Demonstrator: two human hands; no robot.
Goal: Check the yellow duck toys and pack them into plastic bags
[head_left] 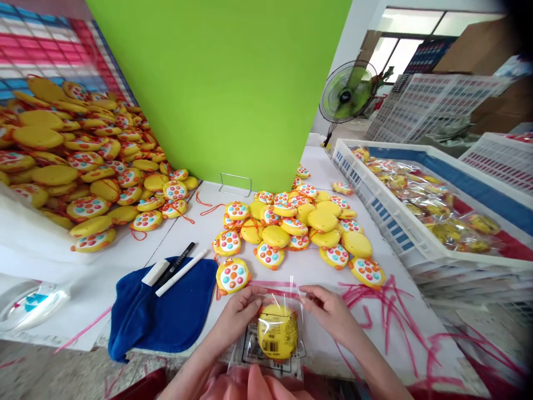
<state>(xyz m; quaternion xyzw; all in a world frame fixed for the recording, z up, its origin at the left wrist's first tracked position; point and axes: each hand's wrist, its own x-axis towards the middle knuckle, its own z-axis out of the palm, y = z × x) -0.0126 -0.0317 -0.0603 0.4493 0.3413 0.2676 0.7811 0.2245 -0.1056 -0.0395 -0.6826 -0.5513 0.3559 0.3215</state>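
In the head view, a yellow toy (278, 333) lies inside a clear bag (251, 345) at the near edge of the white table (320, 278), its printed barcode facing up. The left hand (239, 312) pinches the bag's far left corner, thumb against fingers. The right hand (328, 311) is at the far right corner, thumb and fingers slightly bent and close together; whether they grip the plastic I cannot tell. Just beyond lies a group of spotted toys (275, 236). A blue cloth (179, 322) bearing pens (181, 273) is to the left, a white crate (375, 205) to the far right.
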